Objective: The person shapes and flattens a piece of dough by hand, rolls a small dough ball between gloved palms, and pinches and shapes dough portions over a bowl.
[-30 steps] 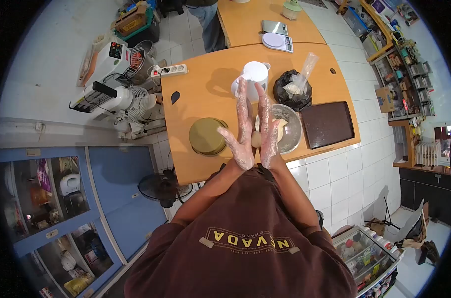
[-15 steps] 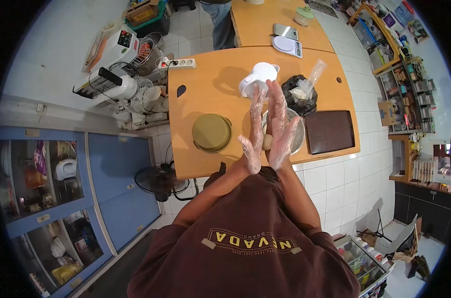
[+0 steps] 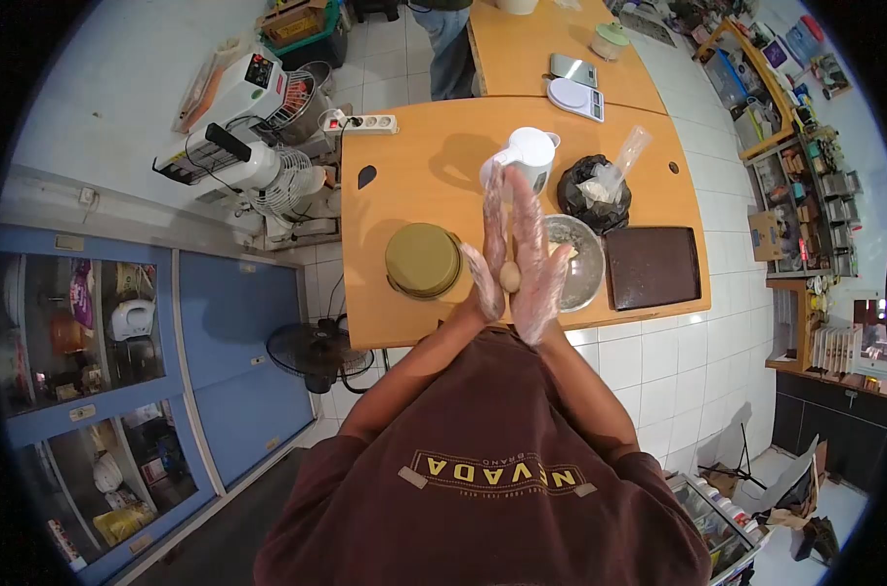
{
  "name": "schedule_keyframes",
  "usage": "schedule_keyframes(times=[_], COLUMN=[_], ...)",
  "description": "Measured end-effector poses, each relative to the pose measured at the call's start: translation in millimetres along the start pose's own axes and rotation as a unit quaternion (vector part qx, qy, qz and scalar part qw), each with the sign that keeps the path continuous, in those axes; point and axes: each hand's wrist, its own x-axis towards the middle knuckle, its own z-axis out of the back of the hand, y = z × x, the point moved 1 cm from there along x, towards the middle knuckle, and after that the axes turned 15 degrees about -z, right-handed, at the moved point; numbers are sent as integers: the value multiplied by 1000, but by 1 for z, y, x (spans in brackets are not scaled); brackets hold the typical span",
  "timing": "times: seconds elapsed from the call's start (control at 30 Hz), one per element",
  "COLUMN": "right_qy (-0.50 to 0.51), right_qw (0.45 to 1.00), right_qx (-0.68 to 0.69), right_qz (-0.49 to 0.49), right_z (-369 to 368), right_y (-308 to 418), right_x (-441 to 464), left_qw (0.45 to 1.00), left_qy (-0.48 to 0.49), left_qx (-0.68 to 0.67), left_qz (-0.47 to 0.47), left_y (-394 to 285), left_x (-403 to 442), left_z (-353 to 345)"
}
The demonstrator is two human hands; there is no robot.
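Note:
A small pale ball of dough sits between my two palms, near the heels of the hands. My left hand presses it from the left, fingers stretched out and thumb spread. From the right, my right hand holds it with a flat palm and long straight fingers. Both hands are coated with white flour or dough residue. Partly behind my right hand stands a metal bowl with white powdery matter inside. Just beyond my fingertips is a white jug-like appliance.
On the table are an olive-green round container, a dark baking tray, a black plastic bag, a white kitchen scale and a power strip. A person's legs show at the far side. A black fan stands left.
My hands have shifted a little left relative to the bowl, uncovering more of it. The dough ball stays between the palms. The whole view has moved slightly.

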Motion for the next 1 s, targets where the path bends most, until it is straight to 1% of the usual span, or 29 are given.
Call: schedule_keyframes(times=[0.03, 0.07, 0.17, 0.2, 0.3, 0.4, 0.47, 0.57, 0.6, 0.7, 0.73, 0.83, 0.9, 0.93, 1.0], right_qy=[-19, -38, -9, -11, -12, -15, -15, -37, -48, -46, -32, 8, -10, -21, -18], right_qw=[998, 993, 974, 977, 986, 995, 999, 993, 992, 989, 993, 993, 991, 988, 997], right_qx=[-57, -114, -225, -211, -167, -92, -19, -109, -114, -134, -109, -117, -131, -144, -73], right_qz=[1, 3, -3, -6, -13, -22, -26, 6, -7, -34, -22, 6, -25, -43, 18], right_z=[4, 9, 43, 40, 24, 16, 14, 15, 17, 26, 21, 20, 19, 19, 15], right_y=[1, 3, -5, -12, -29, -28, -20, -2, -3, -19, -26, -22, -12, -4, 15], right_x=[4, 8, 13, 11, 1, -3, -2, 4, 8, 5, 1, -8, -9, -10, -4], left_qw=[1000, 999, 999, 997, 997, 998, 999, 998, 997, 998, 997, 998, 997, 997, 998], left_qy=[2, -17, -23, -36, -45, 0, 8, -37, -38, -40, -49, -14, 11, 10, 8], left_qx=[-3, -37, -27, -38, -3, 60, 32, -52, -52, -12, -4, 32, 29, 16, -10], left_qz=[-11, -5, -38, -50, -60, -22, -6, -8, -40, -54, -55, -56, -75, -70, -60], left_y=[-5, -10, -44, -47, -48, -25, -16, -27, -33, -44, -32, -17, -12, -12, -14], left_x=[-6, -10, 8, 14, 29, 16, 2, -5, 2, 21, 24, 26, 20, 14, 2], left_z=[-7, -14, -25, -23, -13, -2, -9, -29, -32, -25, -18, -3, -7, -12, -23])
